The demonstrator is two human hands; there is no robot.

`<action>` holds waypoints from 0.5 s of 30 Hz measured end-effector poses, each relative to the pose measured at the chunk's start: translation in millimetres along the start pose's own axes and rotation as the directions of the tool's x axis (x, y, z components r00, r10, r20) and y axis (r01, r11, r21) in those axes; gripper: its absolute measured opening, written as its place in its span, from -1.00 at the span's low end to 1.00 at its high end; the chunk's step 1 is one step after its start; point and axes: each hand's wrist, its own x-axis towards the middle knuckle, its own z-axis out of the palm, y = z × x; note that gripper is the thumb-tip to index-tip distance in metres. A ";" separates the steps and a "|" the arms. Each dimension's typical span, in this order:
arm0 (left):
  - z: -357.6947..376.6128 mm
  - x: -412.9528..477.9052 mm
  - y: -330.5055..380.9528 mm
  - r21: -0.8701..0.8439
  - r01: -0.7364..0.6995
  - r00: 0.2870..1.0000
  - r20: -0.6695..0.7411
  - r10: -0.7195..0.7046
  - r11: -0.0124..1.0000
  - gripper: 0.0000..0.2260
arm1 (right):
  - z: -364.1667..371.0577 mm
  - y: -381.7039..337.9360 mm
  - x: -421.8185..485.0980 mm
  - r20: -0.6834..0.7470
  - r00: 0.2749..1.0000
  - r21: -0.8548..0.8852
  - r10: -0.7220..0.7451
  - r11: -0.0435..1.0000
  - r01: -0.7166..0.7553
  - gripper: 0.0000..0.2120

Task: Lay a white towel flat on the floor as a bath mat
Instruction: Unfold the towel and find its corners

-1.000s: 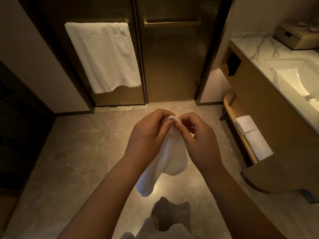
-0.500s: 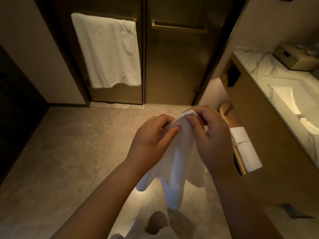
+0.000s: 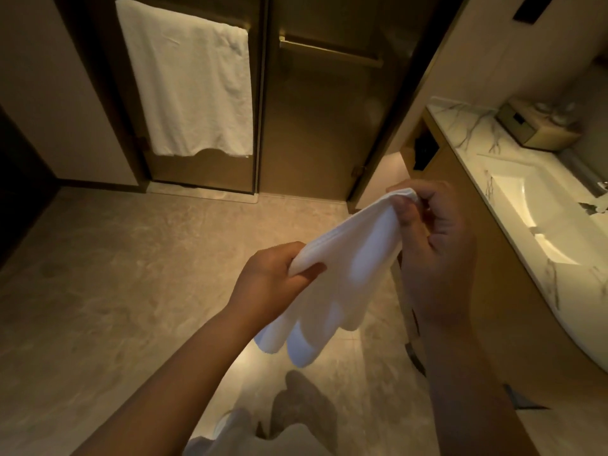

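Observation:
A small white towel [image 3: 342,284] hangs in the air above the stone tile floor [image 3: 131,274], partly folded, with its loose end drooping toward my feet. My left hand [image 3: 273,284] pinches one top corner, lower and to the left. My right hand [image 3: 434,251] pinches the other top corner, higher and to the right, near the vanity. The top edge is stretched slanting between both hands.
A larger white towel [image 3: 190,87] hangs on a bar on the left glass door. A second door with a bare bar [image 3: 329,54] stands beside it. At right is a marble vanity [image 3: 460,126] with a sink [image 3: 543,218] and a box [image 3: 533,130].
My hands have drawn apart, the right up and to the right, the left down. The towel's top edge has spread between them. The view has shifted left and closer.

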 end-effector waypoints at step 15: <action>-28.8 13.4 34.8 0.193 -0.216 0.976 0.068 0.206 0.957 -0.79 | -15.9 20.9 -19.2 0.150 0.984 -0.302 0.100 0.952 -0.051 -0.65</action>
